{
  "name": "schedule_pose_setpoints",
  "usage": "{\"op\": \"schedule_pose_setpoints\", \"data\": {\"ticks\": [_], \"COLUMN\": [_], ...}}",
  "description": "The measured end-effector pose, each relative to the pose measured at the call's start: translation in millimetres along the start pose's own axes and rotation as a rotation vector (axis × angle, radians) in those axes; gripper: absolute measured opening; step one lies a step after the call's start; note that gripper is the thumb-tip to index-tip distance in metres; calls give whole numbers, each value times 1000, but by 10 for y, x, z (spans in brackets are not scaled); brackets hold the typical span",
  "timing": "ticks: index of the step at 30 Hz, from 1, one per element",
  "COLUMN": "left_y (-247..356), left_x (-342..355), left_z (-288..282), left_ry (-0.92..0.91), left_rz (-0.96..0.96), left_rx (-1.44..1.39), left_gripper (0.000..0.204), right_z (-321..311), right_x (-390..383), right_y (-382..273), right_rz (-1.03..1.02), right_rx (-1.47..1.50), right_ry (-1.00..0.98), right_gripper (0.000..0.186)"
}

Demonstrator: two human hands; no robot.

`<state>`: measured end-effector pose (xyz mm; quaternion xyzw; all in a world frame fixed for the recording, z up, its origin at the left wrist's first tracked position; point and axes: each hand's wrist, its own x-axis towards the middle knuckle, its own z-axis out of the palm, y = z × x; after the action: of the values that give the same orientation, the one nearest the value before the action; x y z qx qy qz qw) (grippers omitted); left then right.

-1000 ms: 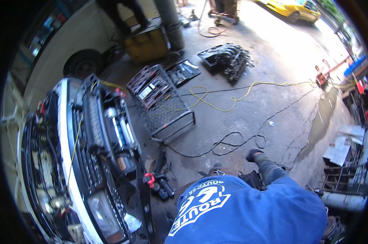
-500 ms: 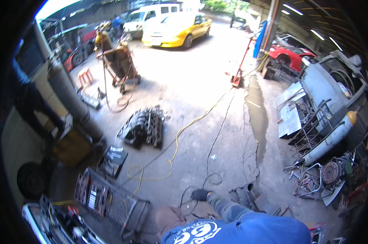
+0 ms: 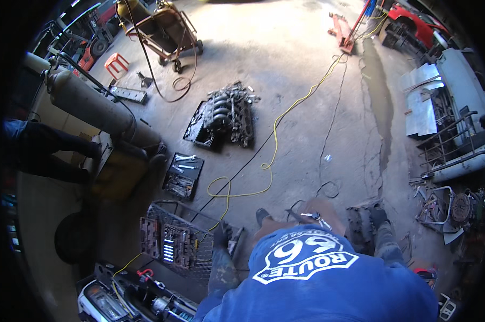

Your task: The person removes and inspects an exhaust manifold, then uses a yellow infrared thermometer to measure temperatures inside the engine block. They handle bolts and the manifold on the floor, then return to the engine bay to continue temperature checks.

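My left hand (image 3: 220, 236), in a dark glove, is at the right end of a metal mesh rack (image 3: 199, 263); its fingers are too dark to read. To the right, my right hand (image 3: 379, 216), also dark-gloved, rests at the edge of a dark ribbed metal part (image 3: 361, 228) on the floor. Its finger shape is unclear. Between my arms, small shiny metal pieces (image 3: 315, 217) lie over my brown trouser leg. An open socket set case (image 3: 173, 244) sits on the rack, beyond which a black tray (image 3: 191, 185) holds spanners.
An engine (image 3: 229, 115) stands ahead on the floor. A yellow cable (image 3: 275, 145) loops across the concrete. Gas cylinders (image 3: 87, 104) and another person's legs (image 3: 54, 145) are at left. A red floor jack (image 3: 341, 33) stands far right, and scrap metal (image 3: 441, 209) lies near right.
My view has tilted down. The gloved hand reaching out before my knees has drawn back; my right hand is now at the ribbed part. My left hand has come into view by the rack.
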<state>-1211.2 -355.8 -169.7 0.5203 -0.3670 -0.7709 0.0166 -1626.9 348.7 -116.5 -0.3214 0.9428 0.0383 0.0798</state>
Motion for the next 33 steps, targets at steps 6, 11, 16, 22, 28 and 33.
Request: {"op": "schedule_pose_setpoints", "data": {"ticks": [6, 11, 16, 22, 28, 33], "left_y": [1098, 1276, 1250, 1636, 2250, 2664], "left_x": [421, 788, 800, 412, 430, 707], "left_z": [460, 412, 823, 2286, 3928, 4507], "left_ry": [198, 259, 205, 210, 134, 119], "left_rz": [-16, -138, -147, 2, -115, 72], "left_rx": [392, 418, 324, 385, 766, 914], "left_gripper": [50, 53, 37, 37, 42, 31], "right_z": [-482, -850, -1330, -1906, -1784, -1520], "right_x": [181, 1267, 3479, 5981, 6567, 6265], "right_y": [-865, -893, -604, -1100, -2057, -2281], "right_rz": [864, 764, 311, -86, -522, -865], "right_rx": [1618, 1379, 759, 559, 237, -131], "right_ry": [-287, -207, -156, -354, -755, -987], "right_gripper": [20, 22, 26, 43, 36, 34]}}
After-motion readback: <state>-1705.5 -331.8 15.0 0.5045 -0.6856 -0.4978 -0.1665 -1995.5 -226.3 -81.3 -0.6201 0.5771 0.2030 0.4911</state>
